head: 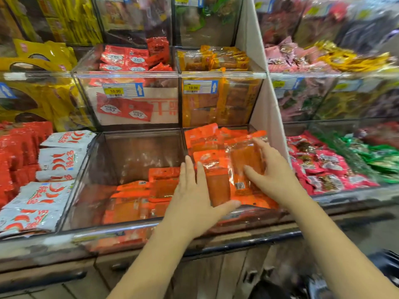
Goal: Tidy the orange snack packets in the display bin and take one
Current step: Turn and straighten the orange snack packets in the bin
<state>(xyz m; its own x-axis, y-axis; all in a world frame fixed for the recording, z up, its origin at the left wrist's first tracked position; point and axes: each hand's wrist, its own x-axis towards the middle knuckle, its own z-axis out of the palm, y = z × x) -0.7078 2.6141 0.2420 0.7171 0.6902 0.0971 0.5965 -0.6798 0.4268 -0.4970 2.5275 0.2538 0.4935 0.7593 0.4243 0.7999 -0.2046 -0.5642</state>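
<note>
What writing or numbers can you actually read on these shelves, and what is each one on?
"10.90": left price tag, on the red-packet bin.
"10.90": right price tag, on the yellow-orange packet bin.
Too blurred to read: print on the orange snack packets, the white chilli packets and the top-row tags.

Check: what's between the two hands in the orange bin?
In the head view, upright orange packets fill the gap between the left hand and the right hand; both hands touch them.
</note>
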